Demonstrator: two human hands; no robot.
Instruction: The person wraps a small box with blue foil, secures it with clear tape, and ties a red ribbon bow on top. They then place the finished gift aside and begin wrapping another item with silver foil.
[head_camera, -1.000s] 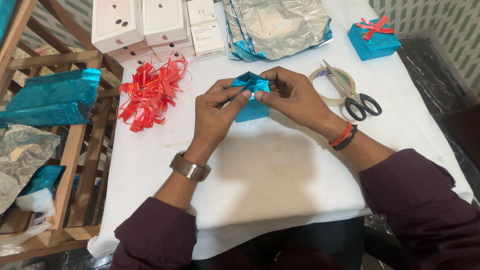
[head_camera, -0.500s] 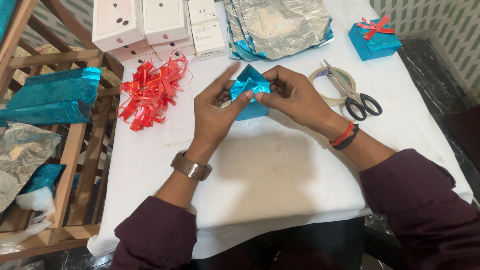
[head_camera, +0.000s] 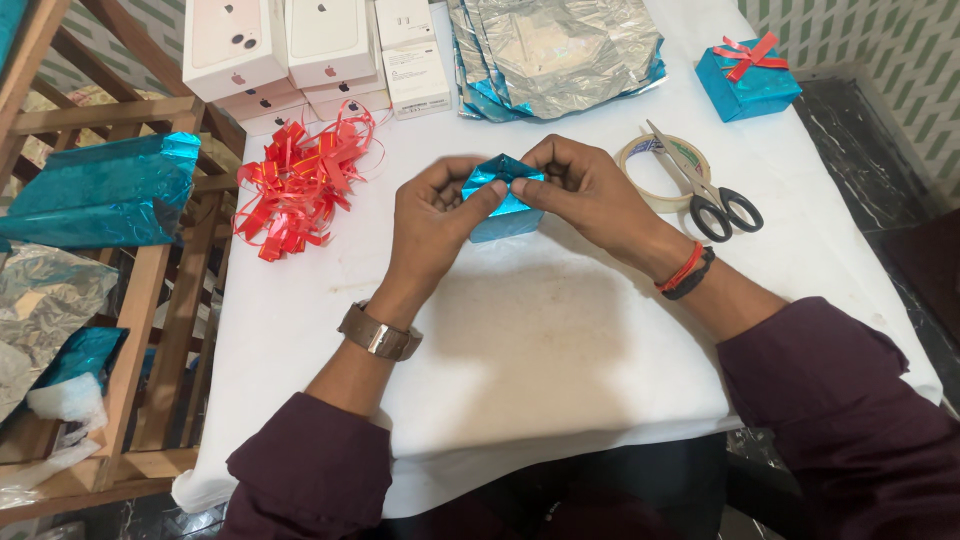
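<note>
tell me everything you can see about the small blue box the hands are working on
The small blue box is a little cube-like parcel covered in shiny metallic blue foil paper. It sits on the white table, near its middle. Its top flaps are creased into a pointed fold and not yet flat. The left hand pinches the flaps from the left, the right hand from the right, thumbs meeting on top. No ribbon or tape shows on it.

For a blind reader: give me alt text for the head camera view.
Both hands, left hand and right hand, pinch blue foil folds on a small box on a white table. Red ribbons lie left; tape roll and scissors right.
</note>
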